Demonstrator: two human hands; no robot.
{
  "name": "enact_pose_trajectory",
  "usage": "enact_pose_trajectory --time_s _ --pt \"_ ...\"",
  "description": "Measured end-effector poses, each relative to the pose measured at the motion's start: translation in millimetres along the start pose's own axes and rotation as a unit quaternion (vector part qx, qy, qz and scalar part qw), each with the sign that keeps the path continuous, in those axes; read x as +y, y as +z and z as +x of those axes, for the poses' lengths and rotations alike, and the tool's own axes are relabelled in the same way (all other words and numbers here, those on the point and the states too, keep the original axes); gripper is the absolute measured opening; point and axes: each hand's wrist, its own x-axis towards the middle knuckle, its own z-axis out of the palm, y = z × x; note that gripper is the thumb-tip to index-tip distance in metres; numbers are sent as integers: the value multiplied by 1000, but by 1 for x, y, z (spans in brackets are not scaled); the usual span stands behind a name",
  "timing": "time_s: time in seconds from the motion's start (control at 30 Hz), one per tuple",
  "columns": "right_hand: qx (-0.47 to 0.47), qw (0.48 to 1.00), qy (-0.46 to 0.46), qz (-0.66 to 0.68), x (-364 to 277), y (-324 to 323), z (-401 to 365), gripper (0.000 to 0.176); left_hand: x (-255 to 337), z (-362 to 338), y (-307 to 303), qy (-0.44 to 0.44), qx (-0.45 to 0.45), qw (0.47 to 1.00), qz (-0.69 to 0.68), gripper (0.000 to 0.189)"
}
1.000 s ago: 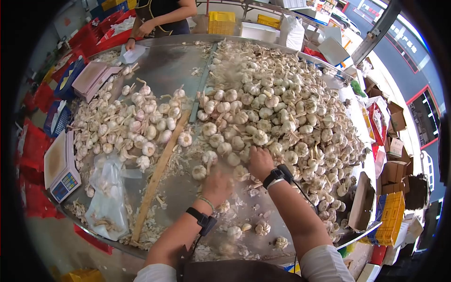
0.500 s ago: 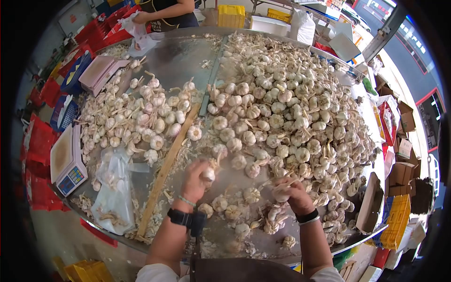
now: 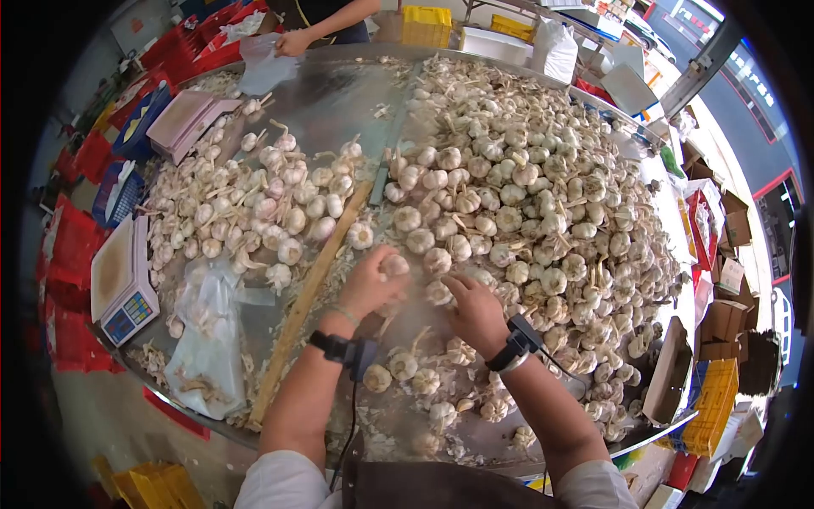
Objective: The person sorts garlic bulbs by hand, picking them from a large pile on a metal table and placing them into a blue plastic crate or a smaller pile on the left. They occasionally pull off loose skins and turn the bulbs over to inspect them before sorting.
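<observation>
My left hand (image 3: 370, 287) is closed around a garlic bulb (image 3: 394, 265), which shows at its fingertips. Part of a dry stalk pokes out below that palm. Just to the right, my right hand (image 3: 476, 316) has its thumb and fingers curled about another garlic bulb (image 3: 438, 293) at the near edge of the big heap. Its far fingers are partly hidden. Between my forearms, several loose bulbs (image 3: 403, 366) with stalks lie on the metal table (image 3: 339, 97). The large heap of garlic (image 3: 551, 212) spreads over the right side.
A wooden strip (image 3: 314, 297) divides off a smaller garlic pile (image 3: 254, 199) on the left. Two scales (image 3: 127, 276) and a plastic bag (image 3: 203, 348) are there. Across the table, another person's hand (image 3: 294, 42) holds a clear bag (image 3: 264, 66). A cardboard tray (image 3: 670, 373) stands at right.
Both hands have moved away from my body and closer together. The right hand no longer holds its earlier bulb and has gone left to another. The other person's bag has moved up.
</observation>
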Motion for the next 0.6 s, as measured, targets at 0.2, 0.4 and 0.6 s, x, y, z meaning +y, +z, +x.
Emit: enact_pose_trajectory --time_s 0.2,0.4,0.6 --pt "-119 984 80 -108 -17 18 26 30 29 -119 -51 -121 -53 699 -703 38" --pt "-102 988 114 12 8 14 27 39 19 -198 9 -181 -116 714 -666 52" --pt "-303 926 16 222 -77 -31 -12 62 59 -190 40 -236 -215 548 -773 75"
